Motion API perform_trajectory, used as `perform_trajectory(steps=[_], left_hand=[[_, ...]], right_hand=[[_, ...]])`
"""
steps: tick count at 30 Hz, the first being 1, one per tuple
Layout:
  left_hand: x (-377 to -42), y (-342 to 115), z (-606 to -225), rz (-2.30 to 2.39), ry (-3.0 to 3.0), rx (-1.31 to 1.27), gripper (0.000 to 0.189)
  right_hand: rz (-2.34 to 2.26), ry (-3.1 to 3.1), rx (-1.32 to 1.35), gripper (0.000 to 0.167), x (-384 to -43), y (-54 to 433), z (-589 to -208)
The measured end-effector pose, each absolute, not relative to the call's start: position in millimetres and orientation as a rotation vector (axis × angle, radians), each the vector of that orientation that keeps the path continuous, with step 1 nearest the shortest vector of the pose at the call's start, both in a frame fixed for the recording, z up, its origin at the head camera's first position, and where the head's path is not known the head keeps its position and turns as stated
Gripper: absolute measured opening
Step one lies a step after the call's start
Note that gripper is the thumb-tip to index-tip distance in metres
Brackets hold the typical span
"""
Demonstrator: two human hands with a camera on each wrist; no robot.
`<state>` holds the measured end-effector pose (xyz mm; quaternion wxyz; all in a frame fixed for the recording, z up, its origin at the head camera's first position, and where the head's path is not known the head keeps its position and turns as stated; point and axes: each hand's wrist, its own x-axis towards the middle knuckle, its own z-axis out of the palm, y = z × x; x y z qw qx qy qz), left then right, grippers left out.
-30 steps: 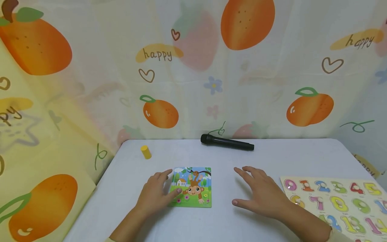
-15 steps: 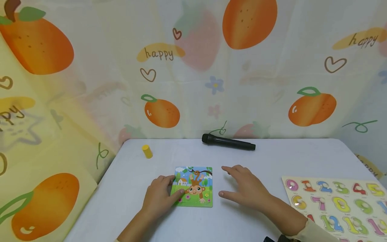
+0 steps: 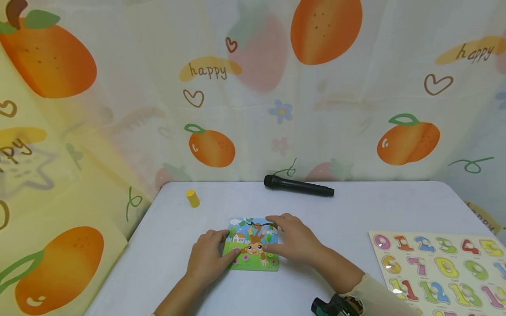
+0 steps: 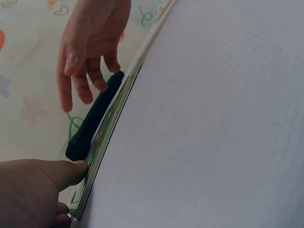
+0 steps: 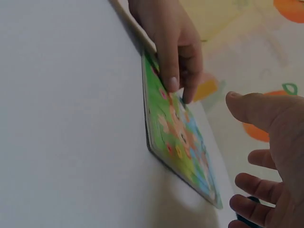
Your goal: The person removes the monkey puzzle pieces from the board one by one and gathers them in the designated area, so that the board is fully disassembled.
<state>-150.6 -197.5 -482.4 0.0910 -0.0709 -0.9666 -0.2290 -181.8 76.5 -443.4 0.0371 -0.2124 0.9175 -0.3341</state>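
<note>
A square picture puzzle [image 3: 253, 261] showing a monkey hanging from a branch lies on the white table. My left hand [image 3: 207, 254] holds its left edge, thumb on the top face and fingers at the side, as the left wrist view also shows [image 4: 33, 190]. Over the right edge of the puzzle is my right hand [image 3: 296, 239], thumb and fingers spread apart. In the right wrist view a gap shows between the right hand [image 5: 280, 152] and the puzzle [image 5: 178, 133].
A black microphone [image 3: 299, 185] lies near the table's back edge. The yellow cylinder [image 3: 193, 198] is at the back left. At the right lies a number board [image 3: 428, 259] with colourful knobbed digits. A fruit-print cloth [image 3: 328, 131] hangs behind the table [image 3: 158, 245].
My right hand has moved left to the puzzle's right edge. The left hand has gone from hovering by the left edge to holding it.
</note>
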Motion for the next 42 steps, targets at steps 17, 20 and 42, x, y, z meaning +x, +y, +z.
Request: perform_trajectory(steps=[17,20,42], left_hand=[[-151.4,-202.8,-485.6,-0.672,-2.831,-0.245,0.059],[-150.2,-202.9,-484.9,-0.68,-2.822,-0.252,0.059],[-154.3,-202.5,-489.2,-0.68,-2.847,-0.227,0.06]], right_hand=[[-1.151,2.744,-0.73,0.062,-203.2,27.6,-453.0],[-1.156,2.741,-0.714,0.06,-207.3,20.7,-454.3],[-0.925,2.868,-0.682,0.05,-223.8,-8.9,-469.9]])
